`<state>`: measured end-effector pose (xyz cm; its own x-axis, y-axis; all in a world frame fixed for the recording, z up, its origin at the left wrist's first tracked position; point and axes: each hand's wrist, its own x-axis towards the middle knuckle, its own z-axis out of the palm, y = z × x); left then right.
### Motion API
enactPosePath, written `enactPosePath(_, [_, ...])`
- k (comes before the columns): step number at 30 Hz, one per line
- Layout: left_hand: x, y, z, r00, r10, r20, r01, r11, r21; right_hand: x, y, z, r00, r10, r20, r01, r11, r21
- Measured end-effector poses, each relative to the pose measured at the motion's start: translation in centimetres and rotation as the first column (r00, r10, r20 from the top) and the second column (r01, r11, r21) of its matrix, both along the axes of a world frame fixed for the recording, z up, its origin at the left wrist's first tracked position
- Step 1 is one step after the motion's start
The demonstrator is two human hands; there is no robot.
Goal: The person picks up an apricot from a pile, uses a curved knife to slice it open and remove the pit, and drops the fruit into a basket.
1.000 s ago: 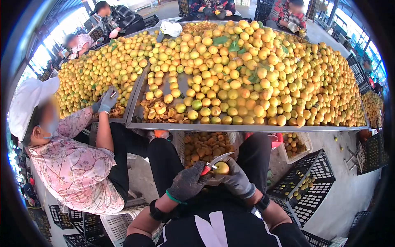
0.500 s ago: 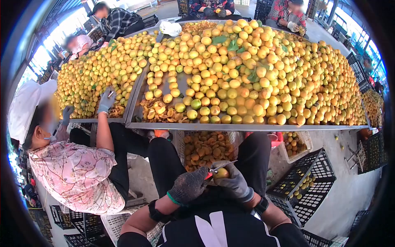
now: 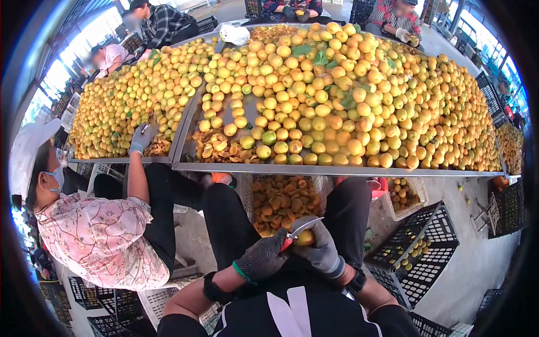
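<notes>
My left hand [image 3: 261, 256], in a dark knit glove with a green cuff, is closed around the red handle of a knife [image 3: 304, 225]. The curved blade lies against a yellow apricot [image 3: 305, 238], pointing to the right. My right hand [image 3: 324, 250], in a grey glove, grips that apricot from the right side. Both hands are close together over my lap. Just beyond them, between my knees, a white crate [image 3: 245, 194] holds many cut orange apricot pieces [image 3: 283, 202].
A metal-edged table [image 3: 337, 169] ahead carries a large heap of apricots [image 3: 359, 101] and a small pile of peelings [image 3: 220, 149]. A co-worker in a pink floral shirt [image 3: 95, 236] sits at my left. Black crates [image 3: 432, 247] stand at my right; other people sit across the table.
My hands have turned the knife and apricot slightly, and the blade now angles further up across the fruit. The co-worker at left has leaned back and lifted their head.
</notes>
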<state>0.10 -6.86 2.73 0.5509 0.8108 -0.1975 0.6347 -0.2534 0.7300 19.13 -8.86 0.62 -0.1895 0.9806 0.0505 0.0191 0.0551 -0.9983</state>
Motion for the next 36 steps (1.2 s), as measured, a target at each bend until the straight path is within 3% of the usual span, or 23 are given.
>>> enactPosePath(3, [-0.3, 0.4, -0.2, 0.998, -0.015, -0.058, 0.017, 0.999, 0.031, -0.1, 0.4, 0.0, 0.988, -0.085, 0.125, 0.071, 0.991, 0.118])
enactPosePath(5, [-0.6, 0.9, -0.7, 0.994, -0.035, -0.107, 0.034, 0.999, -0.009, 0.5, 0.7, 0.4, 0.997, 0.014, 0.082, -0.008, 0.997, -0.072])
enactPosePath(6, [-1.3, 1.3, -1.6, 0.989, -0.137, -0.060, 0.141, 0.988, 0.063, 0.9, 0.8, 0.6, 0.997, 0.010, 0.082, -0.004, 0.997, -0.080])
enactPosePath(7, [-1.5, 2.0, -1.4, 0.971, -0.240, -0.020, 0.240, 0.959, 0.149, 1.7, 1.3, 0.9, 0.981, 0.138, -0.133, -0.178, 0.915, -0.362])
enactPosePath(8, [-1.4, 2.6, -1.2, 0.970, -0.241, -0.018, 0.241, 0.959, 0.150, 2.1, 1.6, 1.1, 0.909, 0.191, -0.370, -0.383, 0.730, -0.566])
enactPosePath(11, [-1.0, 3.5, 0.1, 0.948, -0.298, -0.114, 0.305, 0.951, 0.050, 2.8, 2.1, -0.1, 0.803, 0.171, -0.570, -0.495, 0.724, -0.480])
enactPosePath(12, [-0.6, 3.3, 0.2, 0.987, -0.155, -0.043, 0.155, 0.988, 0.013, 3.0, 2.4, -0.1, 0.746, 0.149, -0.649, -0.527, 0.728, -0.439])
enactPosePath(13, [-0.3, 3.1, 0.3, 1.000, -0.005, 0.022, 0.006, 0.999, -0.036, 3.0, 2.5, 0.0, 0.748, 0.147, -0.647, -0.523, 0.731, -0.439])
enactPosePath(14, [-0.4, 3.1, 0.6, 1.000, -0.010, 0.025, 0.011, 0.999, -0.037, 2.8, 2.5, 0.2, 0.907, 0.145, -0.395, -0.303, 0.877, -0.373])
enactPosePath(15, [-0.6, 3.0, 1.0, 0.985, 0.122, 0.118, -0.117, 0.992, -0.050, 2.8, 2.4, 0.2, 0.991, 0.069, -0.118, -0.094, 0.970, -0.226])
enactPosePath(16, [-0.9, 2.9, 1.5, 0.946, 0.249, 0.207, -0.239, 0.968, -0.076, 3.1, 2.4, -0.2, 0.991, 0.061, -0.115, -0.086, 0.969, -0.230])
enactPosePath(17, [-1.3, 2.9, 2.1, 0.947, 0.243, 0.210, -0.231, 0.970, -0.081, 3.7, 2.3, -0.8, 0.902, -0.052, -0.428, -0.094, 0.945, -0.313])
enactPosePath(18, [-1.8, 3.1, 2.8, 0.903, 0.258, 0.344, -0.237, 0.966, -0.104, 4.2, 2.4, -1.1, 0.711, -0.181, -0.680, -0.131, 0.915, -0.381])
enactPosePath(19, [-2.0, 3.2, 3.2, 0.839, 0.273, 0.470, -0.241, 0.962, -0.129, 4.1, 2.3, 0.1, 0.602, -0.235, -0.764, -0.166, 0.898, -0.407])
enactPosePath(22, [-1.3, 2.8, 3.3, 0.836, 0.193, 0.513, -0.215, 0.977, -0.018, 3.3, 2.2, 1.9, 0.616, -0.164, -0.770, -0.159, 0.932, -0.326])
enactPosePath(23, [-1.5, 2.6, 3.3, 0.837, 0.193, 0.511, -0.214, 0.977, -0.017, 3.0, 2.1, 1.9, 0.614, -0.164, -0.772, -0.160, 0.932, -0.325])
enactPosePath(25, [-2.0, 2.0, 3.1, 1.000, -0.006, 0.031, -0.001, 0.973, 0.230, 2.5, 2.0, 1.8, 0.752, -0.160, -0.639, -0.029, 0.961, -0.276])
enactPosePath(29, [-1.0, 1.8, 2.9, 0.986, -0.054, 0.159, -0.013, 0.920, 0.391, 2.1, 1.7, 2.6, 0.739, -0.023, -0.673, -0.118, 0.980, -0.162])
enactPosePath(31, [-0.7, 1.6, 3.4, 0.998, 0.037, 0.060, -0.060, 0.900, 0.431, 1.7, 1.5, 2.9, 0.784, -0.031, -0.620, -0.076, 0.987, -0.145])
enactPosePath(36, [-0.5, 1.3, 3.5, 0.998, 0.042, -0.044, -0.014, 0.867, 0.499, 0.9, 1.3, 3.5, 0.763, -0.008, -0.646, -0.100, 0.986, -0.131])
